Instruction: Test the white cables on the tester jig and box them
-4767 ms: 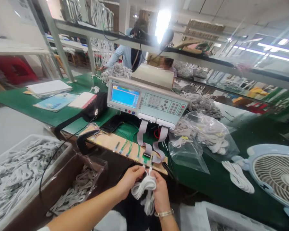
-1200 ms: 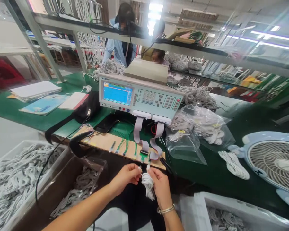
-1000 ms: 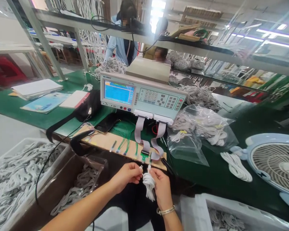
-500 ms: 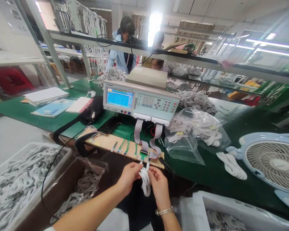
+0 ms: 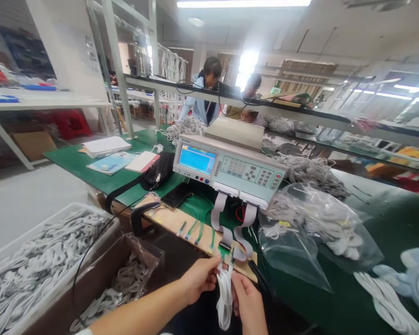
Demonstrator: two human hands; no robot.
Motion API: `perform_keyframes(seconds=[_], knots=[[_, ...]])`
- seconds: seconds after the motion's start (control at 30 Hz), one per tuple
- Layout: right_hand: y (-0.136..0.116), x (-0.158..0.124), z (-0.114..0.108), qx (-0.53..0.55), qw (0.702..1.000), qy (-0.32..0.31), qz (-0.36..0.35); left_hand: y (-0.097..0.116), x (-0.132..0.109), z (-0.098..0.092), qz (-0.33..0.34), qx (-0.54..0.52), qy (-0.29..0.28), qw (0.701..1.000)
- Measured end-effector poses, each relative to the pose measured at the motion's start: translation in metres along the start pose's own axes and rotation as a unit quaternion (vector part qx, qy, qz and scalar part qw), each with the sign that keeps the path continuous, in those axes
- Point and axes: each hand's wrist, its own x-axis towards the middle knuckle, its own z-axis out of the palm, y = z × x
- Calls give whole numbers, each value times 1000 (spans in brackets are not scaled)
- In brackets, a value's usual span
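Note:
A coiled white cable (image 5: 225,300) hangs between my two hands at the front edge of the wooden board (image 5: 171,223). My left hand (image 5: 203,278) pinches one end of the cable near the small green circuit board (image 5: 224,252). My right hand (image 5: 246,298) is closed on the cable's other side, just below the connector end at the board; its fingertips are partly hidden. Grey ribbon cables (image 5: 218,211) run from the circuit board up to the bench tester (image 5: 230,163), whose blue screen is lit.
Left of me are a white bin (image 5: 106,215) and a brown box (image 5: 64,298) with coiled cables. Clear bags of cables (image 5: 321,223), a loose cable bundle (image 5: 387,302) and a fan (image 5: 415,279) lie right. A black bag (image 5: 158,172) and papers (image 5: 106,145) lie left of the tester. People stand beyond the shelf.
My view has swung left and up, so the bench sits lower and further right. Both hands stay at the board's edge with the white cable, which now hangs lower in the picture.

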Motion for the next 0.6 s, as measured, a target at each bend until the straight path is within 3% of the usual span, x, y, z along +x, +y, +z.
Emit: perform_keyframes(seconds=[0.1, 0.33, 0.43, 0.6], knots=[[0, 8, 0, -35, 999, -23, 9, 0, 5, 2, 15, 5, -1, 1000], [-1, 21, 6, -69, 994, -57, -65, 2, 6, 1, 22, 11, 6, 1000], [-5, 15, 9, -82, 992, -49, -78, 1, 6, 2, 29, 14, 14, 999], [-2, -4, 14, -104, 987, -17, -123, -7, -8, 9, 99, 19, 39, 994]])
